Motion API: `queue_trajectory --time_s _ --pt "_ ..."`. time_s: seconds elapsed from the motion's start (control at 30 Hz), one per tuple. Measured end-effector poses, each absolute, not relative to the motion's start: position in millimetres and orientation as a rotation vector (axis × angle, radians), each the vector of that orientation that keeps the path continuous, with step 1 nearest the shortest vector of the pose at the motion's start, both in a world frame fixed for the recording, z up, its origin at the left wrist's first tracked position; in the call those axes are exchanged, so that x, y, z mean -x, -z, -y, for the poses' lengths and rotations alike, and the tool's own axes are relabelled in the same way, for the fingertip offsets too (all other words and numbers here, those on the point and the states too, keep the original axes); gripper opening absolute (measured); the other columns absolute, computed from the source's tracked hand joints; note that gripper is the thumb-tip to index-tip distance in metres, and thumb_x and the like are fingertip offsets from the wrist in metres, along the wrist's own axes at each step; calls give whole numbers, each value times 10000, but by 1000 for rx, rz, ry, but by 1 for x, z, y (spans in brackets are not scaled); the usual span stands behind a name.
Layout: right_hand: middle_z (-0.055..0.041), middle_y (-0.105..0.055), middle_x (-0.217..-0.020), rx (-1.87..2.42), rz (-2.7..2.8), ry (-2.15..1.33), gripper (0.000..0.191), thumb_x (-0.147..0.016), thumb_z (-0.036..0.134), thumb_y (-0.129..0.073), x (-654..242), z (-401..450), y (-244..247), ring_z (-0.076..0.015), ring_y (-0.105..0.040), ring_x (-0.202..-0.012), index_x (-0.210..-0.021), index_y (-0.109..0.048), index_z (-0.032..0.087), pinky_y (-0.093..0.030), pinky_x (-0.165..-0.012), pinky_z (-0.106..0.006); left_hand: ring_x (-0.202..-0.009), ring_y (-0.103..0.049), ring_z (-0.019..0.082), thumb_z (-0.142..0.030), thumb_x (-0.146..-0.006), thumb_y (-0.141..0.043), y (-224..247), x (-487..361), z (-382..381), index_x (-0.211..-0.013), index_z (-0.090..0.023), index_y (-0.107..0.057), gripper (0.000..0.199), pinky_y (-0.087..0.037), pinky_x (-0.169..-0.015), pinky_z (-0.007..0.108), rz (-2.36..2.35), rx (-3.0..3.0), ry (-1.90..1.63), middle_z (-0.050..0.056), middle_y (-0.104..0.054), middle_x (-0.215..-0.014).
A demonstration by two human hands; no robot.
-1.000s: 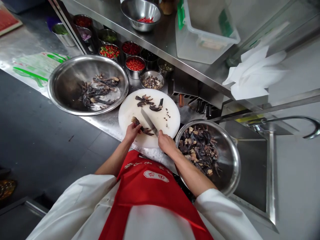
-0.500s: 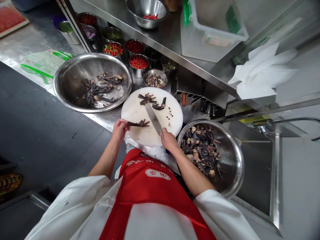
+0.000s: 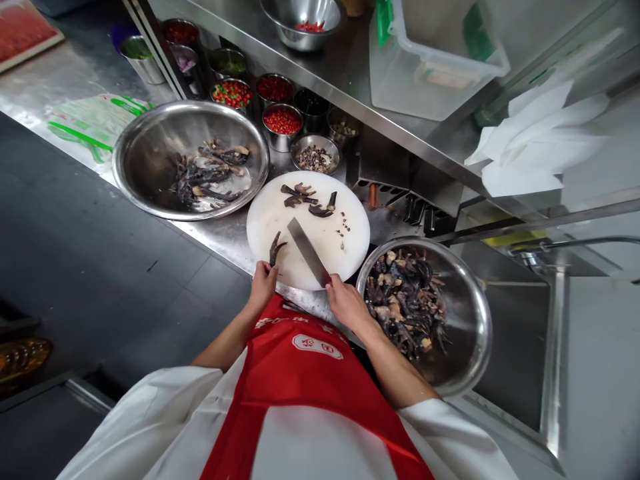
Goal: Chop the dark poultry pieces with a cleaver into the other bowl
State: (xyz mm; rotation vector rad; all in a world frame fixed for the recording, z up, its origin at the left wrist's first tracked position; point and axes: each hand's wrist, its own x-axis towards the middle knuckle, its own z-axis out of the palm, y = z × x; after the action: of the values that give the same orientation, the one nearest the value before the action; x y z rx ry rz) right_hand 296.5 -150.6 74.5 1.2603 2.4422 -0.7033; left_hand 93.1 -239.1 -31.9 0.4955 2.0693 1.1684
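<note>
My left hand [image 3: 263,285] grips a dark chicken foot [image 3: 276,249] by its lower end, over the near left edge of a round white cutting board [image 3: 320,193]. The foot's toes point away from me. In my right hand [image 3: 345,301] is the handle of a cleaver [image 3: 308,252], whose blade lies slantwise above the board, apart from the foot. Several dark chicken-foot pieces [image 3: 299,195] rest at the board's far side, with small dark bits [image 3: 343,230] at the right. Cut dark pieces [image 3: 403,300] fill part of a steel bowl [image 3: 475,333] beside my right forearm.
A wide steel bowl [image 3: 135,160] with more dark feet stands at the left. Small steel tubs of chopped chillies [image 3: 283,122] line the back, under a steel shelf [image 3: 350,80]. A knife rack [image 3: 400,200] is behind the board, a sink [image 3: 515,347] at right.
My left hand has moved right and nearer to me, turning the chicken foot from sideways to pointing away. The cleaver has come slightly nearer me. The view has shifted a little.
</note>
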Motion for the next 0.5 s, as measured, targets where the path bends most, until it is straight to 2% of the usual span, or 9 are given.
queue_trajectory --time_s 0.1,0.23,0.5 --pt "-102 -692 -938 -1301 -2527 709 265 -1018 312 -247 -290 158 -75 -223 -651 -820 -1138 -437 172 -294 -647 -288 -585 -440 126 -353 -831 -519 33 -97 236 -764 -218 -390 198 -331 -562 245 -2107 -505 -1153 -44 -457 -638" --pt "-118 -696 -919 -1194 -2414 748 198 -1002 243 -287 -280 163 -67 -232 -662 -808 -1101 -439 164 -304 -637 -292 -605 -448 128 -346 -839 -509 32 -101 238 -767 -217 -389 190 -340 -576 247 -2110 -509 -1162 -39 -460 -653" --pt "-137 -687 -930 -1081 -2391 750 180 -970 242 -331 -272 142 -70 -267 -665 -840 -1099 -432 167 -355 -643 -304 -498 -374 100 -264 -771 -524 35 -85 235 -766 -221 -365 164 -297 -486 211 -1947 -478 -1216 -70 -391 -585"
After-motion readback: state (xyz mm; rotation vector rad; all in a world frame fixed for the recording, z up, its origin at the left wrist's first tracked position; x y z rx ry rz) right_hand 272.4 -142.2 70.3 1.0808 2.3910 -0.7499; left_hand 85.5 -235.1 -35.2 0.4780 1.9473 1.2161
